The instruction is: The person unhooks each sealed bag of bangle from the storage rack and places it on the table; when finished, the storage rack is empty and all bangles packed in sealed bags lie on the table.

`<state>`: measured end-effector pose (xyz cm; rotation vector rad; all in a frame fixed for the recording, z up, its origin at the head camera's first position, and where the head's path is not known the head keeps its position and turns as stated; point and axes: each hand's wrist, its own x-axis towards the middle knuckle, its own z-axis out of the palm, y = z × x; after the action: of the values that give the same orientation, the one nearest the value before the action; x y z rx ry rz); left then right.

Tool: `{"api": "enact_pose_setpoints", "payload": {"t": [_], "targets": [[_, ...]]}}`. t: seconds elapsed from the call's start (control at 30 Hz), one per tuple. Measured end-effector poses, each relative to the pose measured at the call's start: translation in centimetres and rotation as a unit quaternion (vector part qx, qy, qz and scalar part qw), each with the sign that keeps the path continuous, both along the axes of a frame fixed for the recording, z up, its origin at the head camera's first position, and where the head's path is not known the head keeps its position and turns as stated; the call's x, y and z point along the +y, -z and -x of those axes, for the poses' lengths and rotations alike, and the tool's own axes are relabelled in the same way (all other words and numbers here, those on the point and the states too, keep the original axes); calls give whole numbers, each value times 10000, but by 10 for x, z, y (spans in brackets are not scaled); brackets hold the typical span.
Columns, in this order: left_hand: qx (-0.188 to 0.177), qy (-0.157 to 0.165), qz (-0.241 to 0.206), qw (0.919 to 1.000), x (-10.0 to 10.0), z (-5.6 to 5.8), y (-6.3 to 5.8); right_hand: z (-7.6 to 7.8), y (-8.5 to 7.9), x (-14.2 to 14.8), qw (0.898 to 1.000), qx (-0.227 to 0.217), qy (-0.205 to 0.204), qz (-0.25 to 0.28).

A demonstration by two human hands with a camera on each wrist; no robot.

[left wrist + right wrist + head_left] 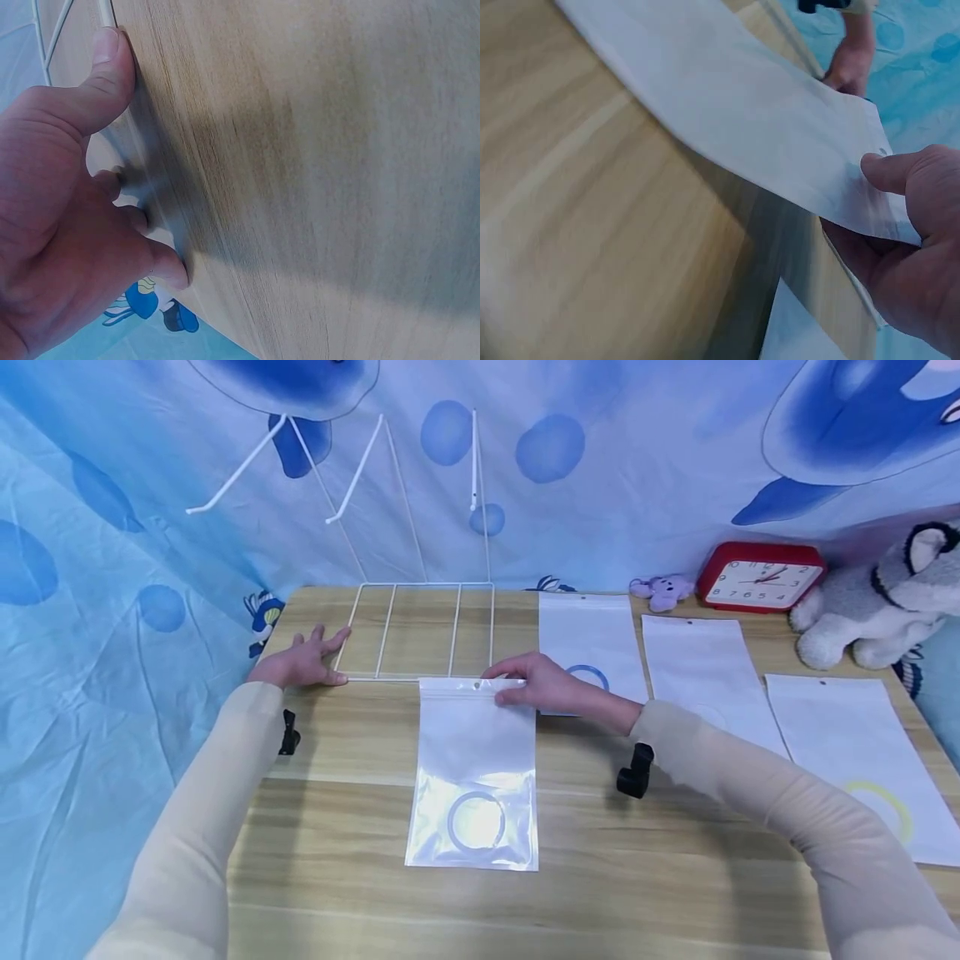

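Note:
In the head view a white wire rack [397, 677] stands at the back of the wooden table, with several hooked arms rising from it. My left hand [303, 660] rests at the rack's left side, fingers spread. Its thumb [112, 71] touches the front left corner wire. My right hand [542, 683] pinches the top edge of a white zip bag [472, 735] near its hang hole, thumb on top and fingers beneath. The bag's clear lower part shows a pale ring [452, 821]. In the right wrist view the bag [742, 112] slants above the table.
More white bags lie to the right: one [585, 627] with a blue ring, a second [697, 660], and a third [832, 727] with a yellow ring. Behind them sit a small purple toy [663, 592], a red clock [763, 577] and a grey plush dog [881, 597].

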<state>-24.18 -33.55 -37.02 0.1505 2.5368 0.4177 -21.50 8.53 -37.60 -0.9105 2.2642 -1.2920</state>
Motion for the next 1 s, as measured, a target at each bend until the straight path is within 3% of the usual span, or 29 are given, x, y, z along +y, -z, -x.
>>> {"api": "enact_pose_setpoints", "payload": {"t": [0.17, 0.37, 0.73, 1.0], "targets": [[-2, -42, -38, 10000, 0, 1, 0, 1, 6, 0, 9945, 995, -309, 60], [1, -76, -85, 9999, 1, 1, -1, 3, 9, -1, 9863, 1566, -419, -311], [-79, -152, -141, 9998, 0, -1, -1, 8, 17, -7, 9695, 2135, -490, -1101], [-123, -188, -86, 9997, 3, -1, -3, 10, 18, -8, 9659, 2094, -477, -1447]]}}
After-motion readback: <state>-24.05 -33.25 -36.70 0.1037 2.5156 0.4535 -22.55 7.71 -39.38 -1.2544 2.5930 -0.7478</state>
